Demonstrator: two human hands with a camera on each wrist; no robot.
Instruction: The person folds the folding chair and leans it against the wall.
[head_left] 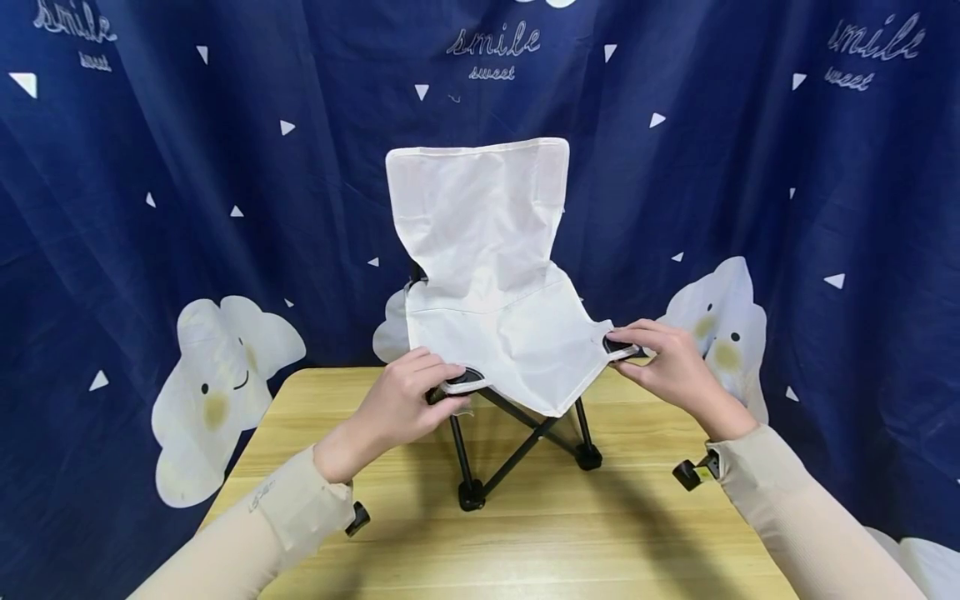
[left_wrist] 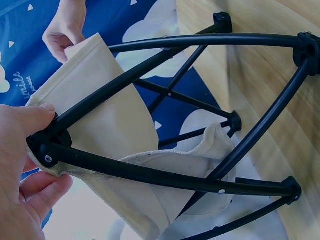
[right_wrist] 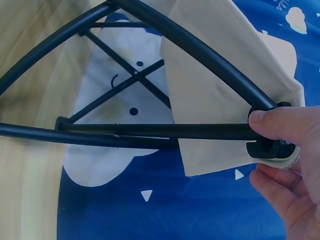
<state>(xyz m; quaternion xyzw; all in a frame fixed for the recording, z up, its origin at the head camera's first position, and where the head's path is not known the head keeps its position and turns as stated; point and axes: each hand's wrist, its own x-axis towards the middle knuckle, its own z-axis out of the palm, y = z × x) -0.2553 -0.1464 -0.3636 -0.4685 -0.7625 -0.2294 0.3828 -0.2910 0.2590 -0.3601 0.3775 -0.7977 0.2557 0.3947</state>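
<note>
A dark blue curtain (head_left: 337, 208) printed with white triangles, "smile sweet" lettering and smiling clouds (head_left: 221, 400) hangs behind a pale yellow wood-grain table (head_left: 420, 554). On the table, near its middle, a small folding chair with a white fabric seat and back (head_left: 487, 308) faces the person, its backrest upright at the far side. The seat slopes toward the person, its front edge dipping to a point between the two near corners. Beneath it, a black tubular metal frame (head_left: 517, 457) crosses in X shapes.

Two beige sleeves, left (head_left: 247, 525) and right (head_left: 810, 517), reach in from the lower edge. The left hand (head_left: 397, 400) pinches the seat's near-left corner, fingers above and thumb below; the right hand (head_left: 671, 367) pinches the near-right corner in the same way. In the wrist views, each thumb presses a black plastic corner joint, left (left_wrist: 52, 150) and right (right_wrist: 272, 145), with the other fingers against the fabric side. Small black wrist-worn devices, left (head_left: 358, 518) and right (head_left: 686, 475), stick out by the cuffs. Two chunky black plastic feet (head_left: 471, 495) of the chair touch the tabletop.
</note>
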